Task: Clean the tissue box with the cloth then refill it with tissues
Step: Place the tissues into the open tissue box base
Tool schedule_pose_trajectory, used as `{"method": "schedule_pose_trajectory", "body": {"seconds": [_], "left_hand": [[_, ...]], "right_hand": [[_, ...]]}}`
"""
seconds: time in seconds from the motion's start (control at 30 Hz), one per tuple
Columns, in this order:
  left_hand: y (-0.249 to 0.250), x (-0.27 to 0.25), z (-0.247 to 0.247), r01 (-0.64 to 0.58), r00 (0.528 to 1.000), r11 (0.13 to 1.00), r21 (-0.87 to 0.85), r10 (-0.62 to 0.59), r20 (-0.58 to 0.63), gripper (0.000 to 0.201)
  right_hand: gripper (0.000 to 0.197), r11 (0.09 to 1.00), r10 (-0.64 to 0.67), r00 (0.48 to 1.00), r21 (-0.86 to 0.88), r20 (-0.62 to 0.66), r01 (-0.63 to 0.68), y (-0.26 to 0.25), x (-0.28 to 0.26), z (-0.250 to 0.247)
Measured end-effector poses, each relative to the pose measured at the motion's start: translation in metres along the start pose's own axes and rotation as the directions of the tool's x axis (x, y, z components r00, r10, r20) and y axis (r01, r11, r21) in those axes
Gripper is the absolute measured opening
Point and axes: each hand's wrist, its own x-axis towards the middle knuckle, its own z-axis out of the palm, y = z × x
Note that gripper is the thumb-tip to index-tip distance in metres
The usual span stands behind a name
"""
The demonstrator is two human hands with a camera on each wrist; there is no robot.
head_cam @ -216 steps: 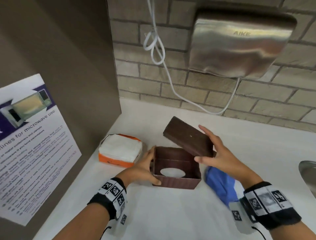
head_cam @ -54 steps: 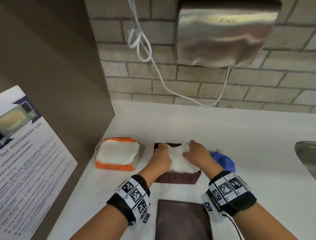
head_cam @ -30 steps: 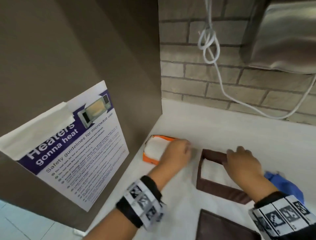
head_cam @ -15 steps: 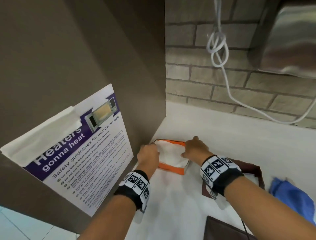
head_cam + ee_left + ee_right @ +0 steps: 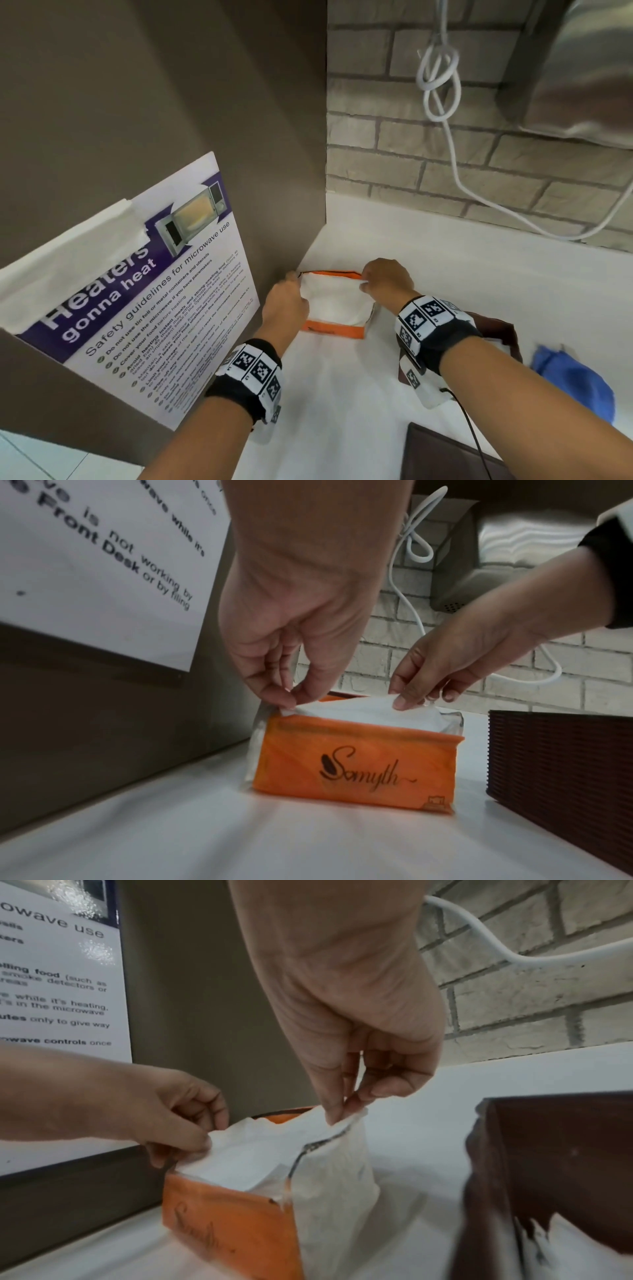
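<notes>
An orange tissue pack (image 5: 334,330) (image 5: 352,764) (image 5: 226,1223) lies open at the counter's left corner, white tissues (image 5: 334,303) (image 5: 363,712) (image 5: 253,1153) showing on top. My left hand (image 5: 286,303) (image 5: 287,696) (image 5: 185,1139) pinches the tissues at their left edge. My right hand (image 5: 385,281) (image 5: 407,696) (image 5: 346,1104) pinches them at the right edge. The brown tissue box (image 5: 510,337) (image 5: 561,769) (image 5: 555,1164) stands to the right, mostly hidden behind my right forearm, with some tissues inside. Its brown lid (image 5: 442,459) lies near the front edge. The blue cloth (image 5: 575,387) lies crumpled at far right.
A brown cabinet panel (image 5: 171,120) with a microwave safety poster (image 5: 137,284) walls off the left side, close to the pack. A steel hand dryer (image 5: 582,68) and a white cable (image 5: 442,78) hang on the brick wall behind. White counter (image 5: 342,394) lies between the pack and the front edge.
Both hands left the brown box, where they had pressed tissues in, and moved left to the orange pack. They now pinch the top tissues at both edges.
</notes>
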Motion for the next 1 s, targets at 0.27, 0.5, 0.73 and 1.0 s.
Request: {"method": "schedule_pose_trajectory", "body": {"seconds": [0.27, 0.5, 0.73, 1.0], "left_hand": [[0.022, -0.006, -0.001, -0.079, 0.992, 0.990, 0.119, 0.089, -0.089, 0.036], [0.035, -0.001, 0.031, -0.253, 0.917, 0.953, 0.168, 0.181, 0.356, 0.053], [0.019, 0.000, 0.034, -0.264, 0.908, 0.957, 0.120, 0.205, 0.366, 0.059], [0.005, 0.000, 0.031, -0.284, 0.923, 0.959, 0.009, 0.270, 0.274, 0.076]], "right_hand": [[0.021, 0.999, -0.003, 0.999, -0.036, 0.042, 0.005, -0.009, -0.008, -0.003], [0.035, 0.974, -0.131, 0.974, -0.161, 0.184, 0.161, -0.036, -0.030, 0.003], [0.042, 0.970, -0.038, 0.934, -0.211, 0.354, 0.120, -0.037, -0.034, 0.004], [0.062, 0.995, 0.098, 0.946, 0.004, 0.310, -0.104, -0.027, -0.025, -0.003]]}}
